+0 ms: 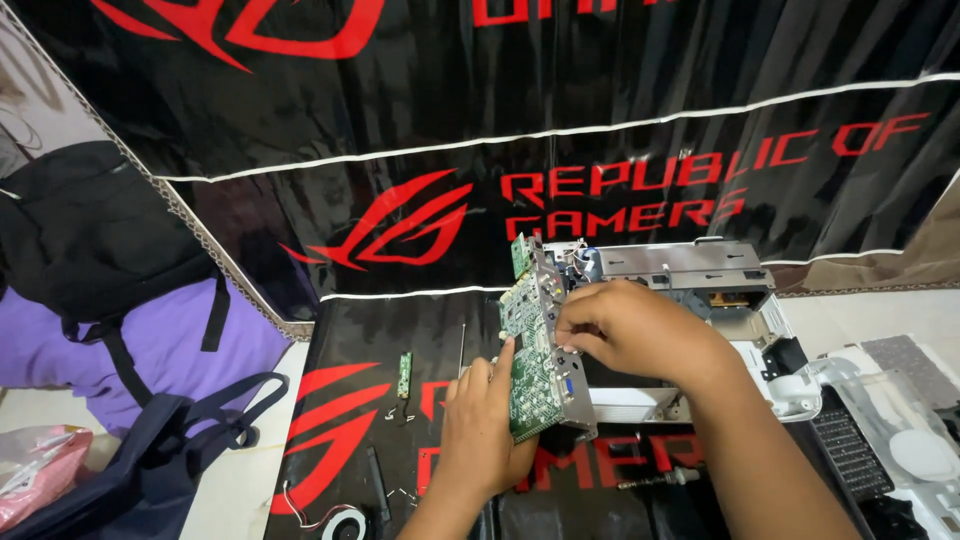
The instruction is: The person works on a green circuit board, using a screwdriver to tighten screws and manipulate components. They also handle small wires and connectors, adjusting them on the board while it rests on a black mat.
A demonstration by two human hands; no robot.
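Two bare hands work on a dismantled machine over a counter (400, 320) draped in a glossy black banner with red markings. Nearest the camera, the left hand (487, 428) comes up from below, its fingers (503, 358) closed against the face of a green printed circuit board (530, 345) that stands nearly upright, tilted on edge. The right hand (632, 328) reaches in from the right, its fingers (572, 318) curled shut over the board's upper edge, where a grey metal bracket (575, 400) backs the board just beneath them.

Below the left wrist lie a coil of thin white and red wire (305, 510) and a black pen-like tool (375, 485). Just right of the wrist, under the right forearm, a metal-tipped screwdriver (658, 480) rests on the banner. To the left of the left fingers, well apart, a small narrow green circuit strip (404, 374) lies flat, with a few loose screws (394, 413) beside it.

Behind the right fingers sits the machine's open white plastic and grey metal chassis (690, 265), touching the board. Farther right are detached white plastic covers (900, 440). At far left, beyond the counter's edge, a dark blue bag (170, 460) rests against a purple cloth (150, 345) and a black backpack (95, 230).
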